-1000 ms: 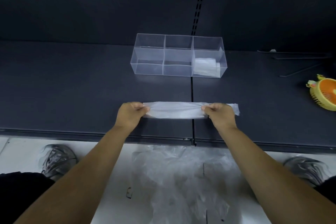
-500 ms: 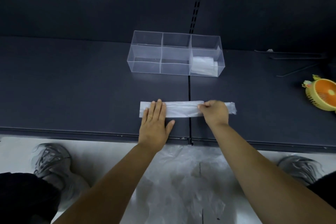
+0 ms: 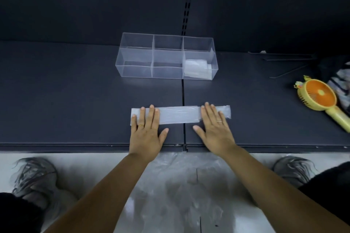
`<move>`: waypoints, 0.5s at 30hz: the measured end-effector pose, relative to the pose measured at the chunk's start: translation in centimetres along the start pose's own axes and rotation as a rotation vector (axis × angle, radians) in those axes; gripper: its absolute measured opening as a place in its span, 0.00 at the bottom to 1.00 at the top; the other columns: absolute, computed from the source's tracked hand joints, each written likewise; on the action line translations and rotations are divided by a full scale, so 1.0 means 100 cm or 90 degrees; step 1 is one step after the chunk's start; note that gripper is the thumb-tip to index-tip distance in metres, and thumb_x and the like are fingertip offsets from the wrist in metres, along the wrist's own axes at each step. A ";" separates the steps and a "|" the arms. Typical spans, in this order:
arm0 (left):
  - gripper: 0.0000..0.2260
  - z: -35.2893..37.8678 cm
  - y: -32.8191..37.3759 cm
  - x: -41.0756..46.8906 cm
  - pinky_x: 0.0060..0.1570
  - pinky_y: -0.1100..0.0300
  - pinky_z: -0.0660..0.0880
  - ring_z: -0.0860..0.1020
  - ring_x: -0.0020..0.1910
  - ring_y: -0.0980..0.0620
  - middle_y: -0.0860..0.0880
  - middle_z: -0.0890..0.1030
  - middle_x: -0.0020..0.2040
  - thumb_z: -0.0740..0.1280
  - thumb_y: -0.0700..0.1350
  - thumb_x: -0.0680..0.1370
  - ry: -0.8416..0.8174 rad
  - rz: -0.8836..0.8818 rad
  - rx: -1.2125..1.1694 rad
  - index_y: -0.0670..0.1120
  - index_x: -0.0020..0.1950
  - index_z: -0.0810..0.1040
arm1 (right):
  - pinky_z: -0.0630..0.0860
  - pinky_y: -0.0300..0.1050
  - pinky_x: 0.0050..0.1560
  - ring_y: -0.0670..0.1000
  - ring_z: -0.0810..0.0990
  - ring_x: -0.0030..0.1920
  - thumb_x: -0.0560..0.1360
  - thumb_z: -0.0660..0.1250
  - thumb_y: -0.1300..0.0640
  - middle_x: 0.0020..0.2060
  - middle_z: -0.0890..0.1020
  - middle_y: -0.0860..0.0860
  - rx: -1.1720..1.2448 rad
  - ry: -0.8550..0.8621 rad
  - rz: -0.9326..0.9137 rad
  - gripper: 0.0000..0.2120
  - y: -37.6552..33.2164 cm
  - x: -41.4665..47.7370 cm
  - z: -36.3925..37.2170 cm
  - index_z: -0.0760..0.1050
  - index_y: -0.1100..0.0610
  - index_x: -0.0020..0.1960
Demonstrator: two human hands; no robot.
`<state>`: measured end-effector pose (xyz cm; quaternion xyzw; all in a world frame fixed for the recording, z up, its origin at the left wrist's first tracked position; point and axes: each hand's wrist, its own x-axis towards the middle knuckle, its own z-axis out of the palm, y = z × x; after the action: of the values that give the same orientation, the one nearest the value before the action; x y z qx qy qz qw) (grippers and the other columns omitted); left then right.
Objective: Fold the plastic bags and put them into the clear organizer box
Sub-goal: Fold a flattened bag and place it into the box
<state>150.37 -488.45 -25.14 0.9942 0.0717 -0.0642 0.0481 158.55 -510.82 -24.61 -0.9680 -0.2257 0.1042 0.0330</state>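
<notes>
While pressing bag strip [image 3: 178, 115] flat at frame centre w/ left hand [image 3: 146, 134] & right hand [image 3: 216, 132], fingers straight, gripping nothing: mid-fold, prob. creasing. Calls next for folding strip end-to-end, then dropping into clear organizer box [image 3: 136, 56], upper centre.

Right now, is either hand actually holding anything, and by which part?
Nothing is gripped. The left hand presses flat on the left end of the folded plastic bag, the right hand on its right end.
</notes>
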 end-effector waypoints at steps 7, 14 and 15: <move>0.35 0.000 0.000 0.001 0.75 0.45 0.41 0.44 0.78 0.42 0.45 0.48 0.79 0.36 0.63 0.76 0.004 0.002 0.005 0.46 0.79 0.46 | 0.53 0.48 0.74 0.54 0.59 0.75 0.82 0.55 0.52 0.75 0.62 0.53 0.181 0.115 0.109 0.22 0.049 -0.003 -0.022 0.63 0.57 0.75; 0.36 0.000 -0.003 0.002 0.75 0.45 0.41 0.43 0.78 0.42 0.46 0.47 0.80 0.34 0.65 0.77 -0.006 0.005 0.016 0.46 0.79 0.45 | 0.64 0.47 0.56 0.55 0.71 0.56 0.76 0.68 0.55 0.52 0.75 0.52 0.177 0.102 0.186 0.07 0.063 0.023 -0.044 0.78 0.55 0.53; 0.36 -0.001 -0.005 0.003 0.75 0.45 0.41 0.44 0.78 0.43 0.46 0.47 0.79 0.33 0.66 0.77 -0.004 0.014 0.016 0.46 0.79 0.45 | 0.64 0.45 0.55 0.54 0.71 0.55 0.76 0.67 0.56 0.51 0.74 0.52 0.173 0.098 0.174 0.04 0.064 0.022 -0.043 0.78 0.56 0.50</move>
<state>150.61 -487.91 -25.14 0.9952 0.0600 -0.0681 0.0365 164.14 -515.62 -21.52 -0.9814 -0.0727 0.0627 0.1660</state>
